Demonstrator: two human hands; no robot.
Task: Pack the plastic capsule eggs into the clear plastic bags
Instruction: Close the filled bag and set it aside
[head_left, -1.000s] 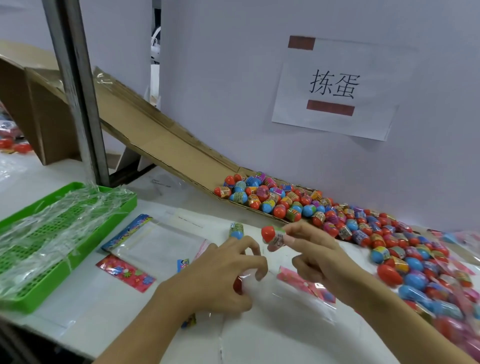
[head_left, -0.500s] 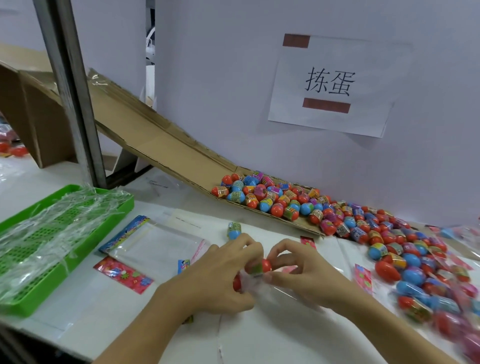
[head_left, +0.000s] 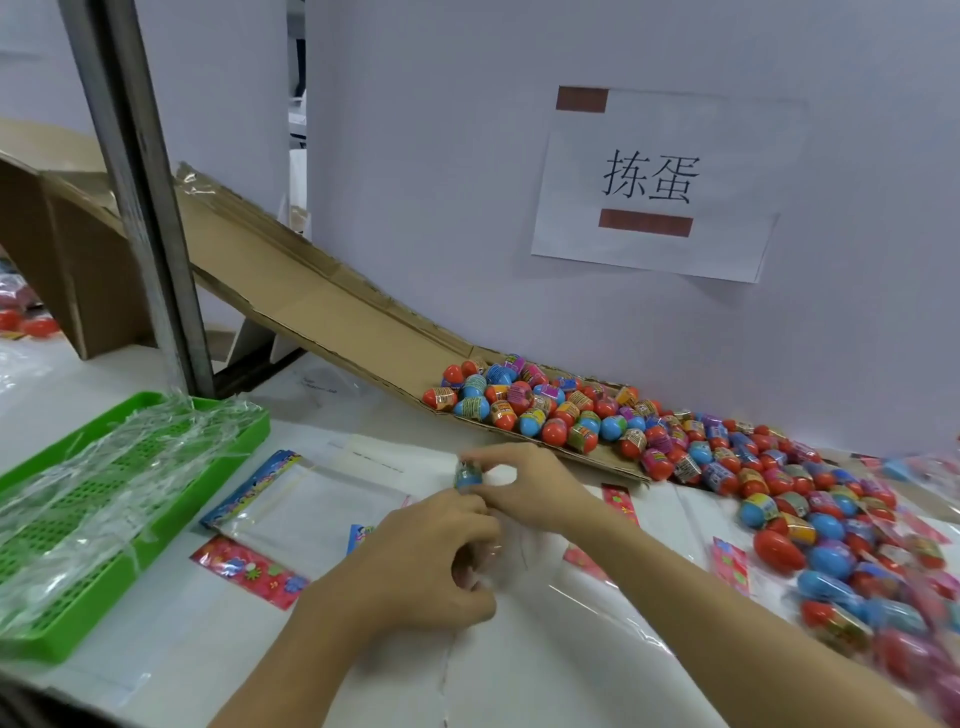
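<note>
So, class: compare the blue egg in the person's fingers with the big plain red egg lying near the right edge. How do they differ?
The blue egg is pinched by the right hand, off the heap; the plain red egg lies untouched among the loose eggs. The blue egg wears a printed band; the plain red egg shows none. The plain red egg looks larger. Both are glossy plastic capsule eggs.
</note>
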